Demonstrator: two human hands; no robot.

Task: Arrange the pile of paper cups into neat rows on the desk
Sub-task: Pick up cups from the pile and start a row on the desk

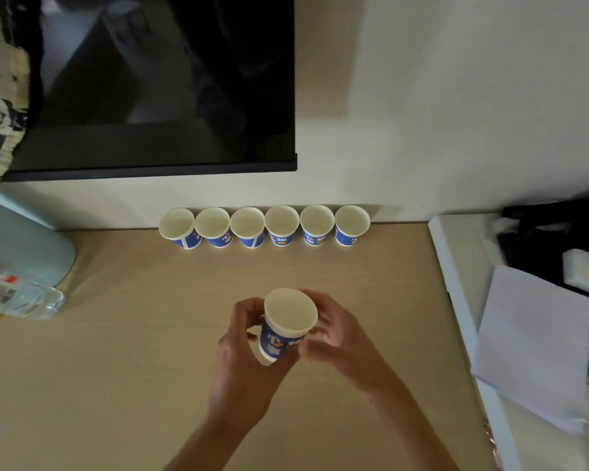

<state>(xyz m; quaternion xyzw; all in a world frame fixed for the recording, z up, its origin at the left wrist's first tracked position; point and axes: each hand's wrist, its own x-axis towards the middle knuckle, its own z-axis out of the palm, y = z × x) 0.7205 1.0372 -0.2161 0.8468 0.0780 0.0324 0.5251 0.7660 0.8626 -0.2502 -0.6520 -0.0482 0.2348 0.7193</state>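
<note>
Both hands are gripping one blue-and-white paper cup (288, 321), holding it above the middle of the table (150, 351), nearer the near edge than the far one. The left hand (242, 345) is curling its fingers round the cup's lower wall from the left. The right hand (335, 338) is pinching the cup just under the rim from the right. The cup is tilting a little, its open mouth facing up. Whether it is a single cup or several nested together cannot be told.

A row of six cups (282, 229) is standing upright along the far edge, against the wall, rims side by side and just about touching. The row is sitting well apart from the held cup.

A dark screen (167, 79) is hanging on the wall above the far edge, its lower border overhanging the left part of the row. A clear plastic bottle (24, 297) is lying on its side at the left edge, and a pale blue-green thing (17, 246) is occupying the far-left corner behind it. A white ledge (456, 283) is running along the right edge. Beyond it, white paper sheets (538, 341), a white block (583, 270) and a black thing (558, 212) are lying off the table.
</note>
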